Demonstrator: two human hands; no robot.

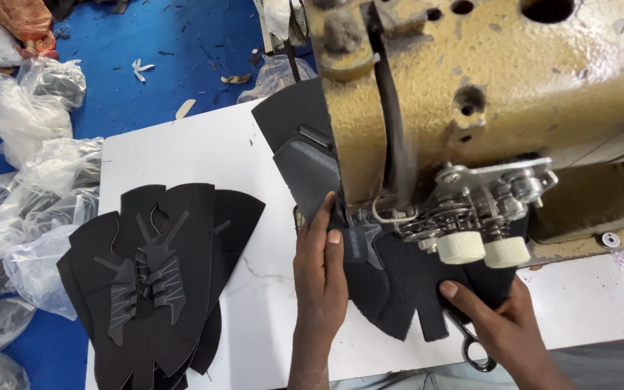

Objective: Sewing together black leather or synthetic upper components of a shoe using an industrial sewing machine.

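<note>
A black mesh shoe upper (391, 278) lies under the head of a worn yellow sewing machine (500, 94); its far end (294, 123) sticks out past the machine. My left hand (321, 271) presses flat on the upper's left side, fingertips close to the needle area. On the upper's right edge rests my right hand (503, 325), fingers gripping the fabric, with small black scissors (471, 347) hooked on it.
A stack of black cut uppers with grey overlays (153, 274) sits on the white table (204, 152) at left. Clear plastic bags (30, 180) pile on the blue floor at far left. Two white tension knobs (482, 249) jut out above the fabric.
</note>
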